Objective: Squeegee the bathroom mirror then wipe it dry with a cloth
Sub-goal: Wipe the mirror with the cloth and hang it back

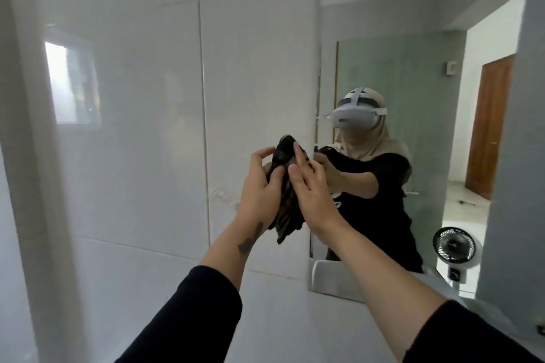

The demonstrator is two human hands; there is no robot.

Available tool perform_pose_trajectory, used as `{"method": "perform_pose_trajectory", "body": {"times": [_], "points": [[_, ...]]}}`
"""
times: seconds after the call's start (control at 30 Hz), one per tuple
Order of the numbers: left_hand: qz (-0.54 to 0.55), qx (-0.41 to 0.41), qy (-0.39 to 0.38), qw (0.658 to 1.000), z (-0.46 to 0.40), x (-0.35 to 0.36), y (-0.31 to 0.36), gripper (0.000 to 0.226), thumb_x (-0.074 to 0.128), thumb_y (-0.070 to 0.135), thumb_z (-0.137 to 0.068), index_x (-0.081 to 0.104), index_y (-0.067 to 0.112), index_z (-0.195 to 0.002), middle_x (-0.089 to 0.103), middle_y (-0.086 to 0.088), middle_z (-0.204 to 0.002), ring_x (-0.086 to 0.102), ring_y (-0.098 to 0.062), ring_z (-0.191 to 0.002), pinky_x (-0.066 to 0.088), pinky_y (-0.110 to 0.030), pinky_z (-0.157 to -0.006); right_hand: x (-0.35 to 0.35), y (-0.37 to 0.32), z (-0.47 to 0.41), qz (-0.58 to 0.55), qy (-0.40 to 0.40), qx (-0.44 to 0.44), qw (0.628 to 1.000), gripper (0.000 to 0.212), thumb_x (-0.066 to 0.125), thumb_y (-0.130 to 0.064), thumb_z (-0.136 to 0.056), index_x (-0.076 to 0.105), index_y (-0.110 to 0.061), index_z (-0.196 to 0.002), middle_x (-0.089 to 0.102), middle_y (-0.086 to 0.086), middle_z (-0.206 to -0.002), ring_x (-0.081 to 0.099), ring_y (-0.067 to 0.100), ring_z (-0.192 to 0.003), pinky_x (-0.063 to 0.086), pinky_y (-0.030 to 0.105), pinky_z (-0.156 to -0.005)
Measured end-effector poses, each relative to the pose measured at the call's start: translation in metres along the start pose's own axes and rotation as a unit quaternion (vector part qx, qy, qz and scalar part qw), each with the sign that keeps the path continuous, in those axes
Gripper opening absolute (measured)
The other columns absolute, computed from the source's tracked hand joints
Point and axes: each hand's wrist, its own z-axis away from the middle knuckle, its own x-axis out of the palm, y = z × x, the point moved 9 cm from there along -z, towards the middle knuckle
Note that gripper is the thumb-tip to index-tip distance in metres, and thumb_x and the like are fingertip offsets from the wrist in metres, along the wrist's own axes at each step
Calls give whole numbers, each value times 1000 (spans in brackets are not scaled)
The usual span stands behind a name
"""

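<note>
My left hand [261, 186] is raised in front of me with its fingers curled around the near side of a dark cloth [287, 194]; the thumb and fingertips press into the fabric. The cloth is bunched between both hands. Its top rises above my fingers and its lower end hangs below my palms in loose folds. The part between the palms is hidden, so I cannot tell how it is folded. A faint pattern shows on the hanging folds, but it is too dim to make out.

My right hand [309, 186] is just right of the left one, fingers loosely extended and laid against the far side of the cloth, index finger pointing up along it. Both forearms are bare; dark sleeves cover the arms below and are cut off by the bottom edge.

Left of my hands is a glossy white tiled wall [132, 97] carrying a blurred reflection of a window. Right of my hands is the mirror [398, 53], its right side cut off by the frame edge. The cloth is near the mirror's left edge; whether it touches cannot be determined. A small fan [455, 247] appears low in the mirror.
</note>
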Motion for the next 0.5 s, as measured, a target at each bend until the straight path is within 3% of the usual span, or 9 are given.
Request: {"method": "perform_pose_trajectory", "body": {"times": [0.13,0.23,0.3,0.37,0.43,0.5], "points": [[-10,58,-39,998,-11,44,52,28,40,17,-99,51,24,-123,68,0,-106,66,-16,-96,53,-44,-88,-65,-38,-12,22,98,-45,994,44,39,-33,-100,29,-47,-140,40,8,-132,49,10,-113,36,13,-95],[-21,104,-67,992,-22,67,83,31,38,18,-99,50,29,-126,66,6,-109,63,-7,-98,52,-34,-88,-105,-63,-20,157,141,-48,976,44,38,-35,-100,29,-47,-141,38,2,-116,49,13,-99,32,-1,-74],[-35,135,-87,986,-29,77,99,37,35,18,-101,47,32,-132,61,17,-113,56,12,-99,45,-11,-85,-125,-84,-27,239,165,-84,953,44,37,-37,-100,29,-47,-142,36,2,-115,49,14,-98,36,9,-77],[-67,161,-80,981,-39,77,110,39,32,21,-102,40,31,-139,51,27,-122,46,22,-101,32,3,-82,-139,-109,-40,320,189,-135,918,45,39,-39,-99,31,-45,-142,37,5,-117,51,21,-99,46,31,-86],[-114,177,-40,977,-55,70,113,44,30,27,-102,29,25,-146,40,18,-140,34,11,-124,25,-5,-97,-149,-135,-60,417,217,-155,869,45,40,-43,-97,34,-45,-142,39,6,-118,51,25,-96,48,42,-82],[-202,168,-9,965,-79,68,103,49,25,35,-102,18,26,-150,21,6,-156,16,-9,-143,17,-27,-114,-155,-162,-85,474,241,-153,833,47,37,-49,-96,32,-45,-143,37,6,-124,48,28,-101,45,45,-85]]}}
